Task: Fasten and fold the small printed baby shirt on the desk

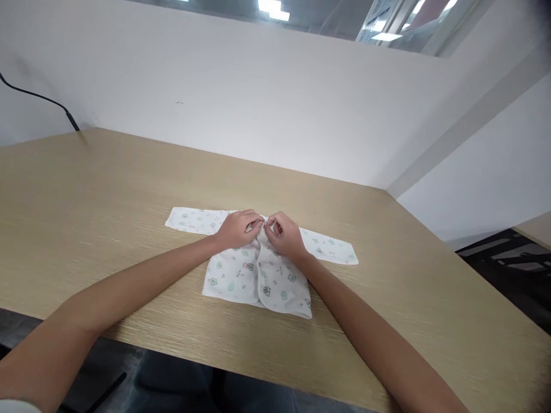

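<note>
A small white baby shirt (235, 278) with a green and grey animal print lies flat, its sleeves spread to both sides and its front opening running down the middle. At the neckline my left hand (240, 228) pinches the fabric near the top of the opening. My right hand (284, 234) is closed in a pinch on the other edge, just right of it. The two sets of fingertips almost meet. Whatever fastener may be between them is too small to make out, and both hands cover part of the collar.
The shirt rests on a light wood table (129, 183). A white wall (241, 86) rises behind it, with a window (318, 20) above. A black cable (38, 96) hangs at the left. Below the front edge a dark chair (172, 381) shows.
</note>
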The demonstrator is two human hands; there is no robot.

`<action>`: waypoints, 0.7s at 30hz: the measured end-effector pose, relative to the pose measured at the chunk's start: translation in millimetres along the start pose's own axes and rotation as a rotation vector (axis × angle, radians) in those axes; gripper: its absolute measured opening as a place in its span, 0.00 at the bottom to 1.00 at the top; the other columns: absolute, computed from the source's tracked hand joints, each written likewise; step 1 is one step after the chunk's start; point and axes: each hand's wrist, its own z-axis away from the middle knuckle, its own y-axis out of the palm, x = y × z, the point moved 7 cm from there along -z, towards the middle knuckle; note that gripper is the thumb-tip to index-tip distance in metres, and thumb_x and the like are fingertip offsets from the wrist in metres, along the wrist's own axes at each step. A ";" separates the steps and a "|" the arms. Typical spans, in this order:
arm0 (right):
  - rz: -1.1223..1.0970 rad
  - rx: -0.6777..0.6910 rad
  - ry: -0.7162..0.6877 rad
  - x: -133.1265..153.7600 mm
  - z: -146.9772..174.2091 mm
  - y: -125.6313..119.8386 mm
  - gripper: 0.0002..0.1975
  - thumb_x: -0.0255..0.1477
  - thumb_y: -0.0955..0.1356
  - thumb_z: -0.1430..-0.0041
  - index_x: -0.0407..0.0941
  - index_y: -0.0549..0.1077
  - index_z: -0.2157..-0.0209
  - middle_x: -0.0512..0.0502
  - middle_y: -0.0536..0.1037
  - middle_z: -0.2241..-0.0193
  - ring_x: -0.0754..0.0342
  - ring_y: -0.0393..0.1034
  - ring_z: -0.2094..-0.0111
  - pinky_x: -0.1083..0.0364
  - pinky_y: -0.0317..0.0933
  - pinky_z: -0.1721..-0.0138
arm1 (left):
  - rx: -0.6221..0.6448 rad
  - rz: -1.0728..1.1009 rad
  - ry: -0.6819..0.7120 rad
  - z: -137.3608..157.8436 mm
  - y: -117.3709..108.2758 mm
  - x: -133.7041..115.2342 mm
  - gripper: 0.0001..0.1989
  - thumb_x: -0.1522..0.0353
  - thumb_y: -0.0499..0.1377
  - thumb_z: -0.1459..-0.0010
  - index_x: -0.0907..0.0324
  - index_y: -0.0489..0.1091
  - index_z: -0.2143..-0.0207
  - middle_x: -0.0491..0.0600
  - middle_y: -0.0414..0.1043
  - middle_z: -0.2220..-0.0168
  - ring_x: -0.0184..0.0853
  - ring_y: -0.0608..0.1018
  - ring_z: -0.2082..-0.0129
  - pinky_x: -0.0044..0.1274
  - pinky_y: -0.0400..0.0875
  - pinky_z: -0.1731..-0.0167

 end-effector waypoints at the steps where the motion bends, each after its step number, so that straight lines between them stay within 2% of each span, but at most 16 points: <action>1: 0.006 0.004 0.036 -2.2 0.1 0.2 0.03 0.29 0.66 0.39 0.46 0.68 0.67 0.52 0.69 0.74 0.57 0.59 0.76 0.56 0.55 0.70 | -0.004 0.009 0.010 0.5 -0.7 -1.3 0.14 0.64 0.52 0.32 0.57 0.77 0.58 0.48 0.77 0.64 0.32 0.76 0.67 0.24 0.65 0.66; 5: 0.019 0.035 0.165 -9.5 0.6 1.0 0.06 0.32 0.67 0.41 0.46 0.69 0.69 0.53 0.70 0.77 0.57 0.60 0.77 0.57 0.54 0.71 | 0.104 0.029 0.081 1.7 4.8 -7.2 0.18 0.59 0.54 0.32 0.53 0.76 0.47 0.49 0.76 0.54 0.32 0.77 0.65 0.23 0.69 0.66; 9: 0.062 0.057 0.196 -12.5 0.1 1.4 0.13 0.34 0.66 0.40 0.46 0.64 0.77 0.53 0.68 0.80 0.58 0.58 0.77 0.57 0.51 0.72 | 0.132 0.029 0.084 2.3 6.7 -5.7 0.21 0.57 0.53 0.32 0.52 0.74 0.43 0.49 0.74 0.47 0.31 0.79 0.63 0.23 0.72 0.64; 16: 0.072 0.064 0.248 -19.4 0.2 2.5 0.13 0.33 0.64 0.41 0.45 0.62 0.78 0.53 0.65 0.81 0.58 0.54 0.77 0.57 0.49 0.72 | 0.150 0.028 0.129 3.7 9.4 -6.5 0.22 0.57 0.49 0.29 0.51 0.71 0.40 0.50 0.73 0.43 0.35 0.80 0.54 0.25 0.74 0.57; 21: 0.071 0.071 0.264 -21.5 0.1 3.3 0.12 0.34 0.65 0.42 0.45 0.63 0.78 0.54 0.64 0.81 0.58 0.54 0.77 0.57 0.49 0.72 | 0.156 0.039 0.143 3.9 9.1 -6.9 0.22 0.59 0.46 0.28 0.52 0.71 0.40 0.51 0.72 0.42 0.35 0.80 0.52 0.25 0.74 0.56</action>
